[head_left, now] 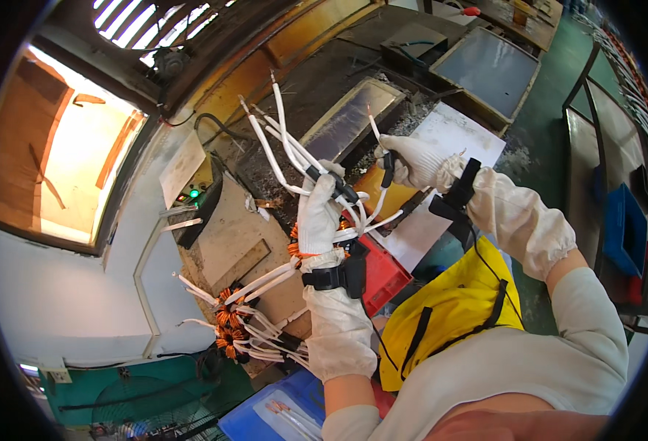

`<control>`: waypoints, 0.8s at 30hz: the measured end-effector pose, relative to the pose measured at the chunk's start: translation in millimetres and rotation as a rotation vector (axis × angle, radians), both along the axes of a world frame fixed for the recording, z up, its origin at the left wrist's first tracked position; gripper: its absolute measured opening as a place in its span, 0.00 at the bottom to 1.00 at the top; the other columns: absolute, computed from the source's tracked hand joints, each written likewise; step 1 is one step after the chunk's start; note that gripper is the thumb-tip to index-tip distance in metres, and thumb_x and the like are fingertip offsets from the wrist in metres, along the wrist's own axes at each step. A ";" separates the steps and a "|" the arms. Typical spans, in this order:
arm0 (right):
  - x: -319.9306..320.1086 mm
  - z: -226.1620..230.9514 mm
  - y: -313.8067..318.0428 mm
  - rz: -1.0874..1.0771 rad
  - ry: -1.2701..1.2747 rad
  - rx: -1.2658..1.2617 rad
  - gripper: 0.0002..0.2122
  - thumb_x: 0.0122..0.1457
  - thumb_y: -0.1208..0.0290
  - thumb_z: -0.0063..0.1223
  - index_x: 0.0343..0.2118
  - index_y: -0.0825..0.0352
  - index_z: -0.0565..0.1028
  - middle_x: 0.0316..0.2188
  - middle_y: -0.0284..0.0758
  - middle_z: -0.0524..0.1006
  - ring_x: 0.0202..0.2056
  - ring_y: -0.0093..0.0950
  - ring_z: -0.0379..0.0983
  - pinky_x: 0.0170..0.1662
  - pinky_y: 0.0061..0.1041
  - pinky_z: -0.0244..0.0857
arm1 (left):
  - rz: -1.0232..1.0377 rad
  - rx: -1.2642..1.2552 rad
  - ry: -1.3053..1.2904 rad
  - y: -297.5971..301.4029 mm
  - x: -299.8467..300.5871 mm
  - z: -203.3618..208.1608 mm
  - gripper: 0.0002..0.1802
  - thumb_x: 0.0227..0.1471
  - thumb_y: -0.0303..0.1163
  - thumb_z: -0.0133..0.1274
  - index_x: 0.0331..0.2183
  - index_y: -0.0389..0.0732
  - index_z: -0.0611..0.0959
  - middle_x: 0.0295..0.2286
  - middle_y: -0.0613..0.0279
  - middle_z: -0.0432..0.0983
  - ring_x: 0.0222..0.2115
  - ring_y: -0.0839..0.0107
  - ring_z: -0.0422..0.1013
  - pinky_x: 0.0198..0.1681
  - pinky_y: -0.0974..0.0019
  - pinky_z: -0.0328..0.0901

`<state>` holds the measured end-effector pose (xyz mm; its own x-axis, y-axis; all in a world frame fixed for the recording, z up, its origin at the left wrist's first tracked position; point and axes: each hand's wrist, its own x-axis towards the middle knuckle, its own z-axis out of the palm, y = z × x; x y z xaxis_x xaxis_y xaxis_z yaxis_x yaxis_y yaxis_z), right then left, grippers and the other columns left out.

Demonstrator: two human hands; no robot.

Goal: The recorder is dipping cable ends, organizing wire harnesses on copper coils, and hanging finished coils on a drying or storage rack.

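My left hand (318,217), in a white knit glove, is closed round a bundle of white-sleeved wire leads (287,151). Their bare ends point up and away, and black sleeves show on the bundle by my fingers. Copper-wound coils (294,244) peek out beside that hand, mostly hidden behind it. My right hand (412,162), gloved too, pinches a single white-sleeved lead (374,126) near its black sleeve (388,169); its bare tip stands upright. Just beyond both hands lies a rectangular metal bath (357,114) with a dull, shiny surface.
More copper coils (230,323) with white leads lie at the left on a worn board (228,220). A red bin (382,273) sits below my hands, a blue bin (294,397) nearer me. A grey-topped tray (489,70) stands far right; a control box with green light (194,192) is left.
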<state>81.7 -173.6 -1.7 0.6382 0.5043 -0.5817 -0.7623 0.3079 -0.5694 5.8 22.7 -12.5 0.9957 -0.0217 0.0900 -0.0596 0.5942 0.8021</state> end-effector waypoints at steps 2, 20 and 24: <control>12.8 -16.0 11.8 -0.026 -0.020 -0.038 0.10 0.58 0.63 0.43 0.28 0.64 0.69 0.16 0.28 0.68 0.09 0.13 0.51 0.09 0.10 0.45 | 0.033 -0.022 0.023 -3.6 1.2 2.3 0.11 0.52 0.28 0.46 0.40 0.40 0.73 0.32 0.62 0.71 0.25 0.72 0.70 0.30 0.53 0.73; 39.8 -51.5 44.7 0.012 -0.134 -0.140 0.08 0.55 0.66 0.47 0.28 0.65 0.72 0.15 0.26 0.68 0.10 0.15 0.52 0.12 0.14 0.44 | 0.015 -0.118 0.012 1.5 4.6 -5.1 0.13 0.51 0.27 0.49 0.41 0.40 0.73 0.32 0.62 0.72 0.33 0.71 0.70 0.32 0.58 0.72; 51.2 -68.6 43.2 0.008 -0.149 -0.145 0.07 0.55 0.67 0.47 0.27 0.65 0.71 0.15 0.26 0.69 0.10 0.14 0.55 0.11 0.14 0.46 | 0.015 -0.108 -0.020 -3.3 7.1 -3.1 0.12 0.51 0.26 0.48 0.41 0.40 0.73 0.33 0.63 0.72 0.37 0.71 0.69 0.34 0.60 0.72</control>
<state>132.9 -130.4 -70.3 0.7191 0.4271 -0.5482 -0.6683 0.2087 -0.7140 12.9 19.4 -15.6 0.9938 0.0041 0.1107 -0.0844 0.6759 0.7322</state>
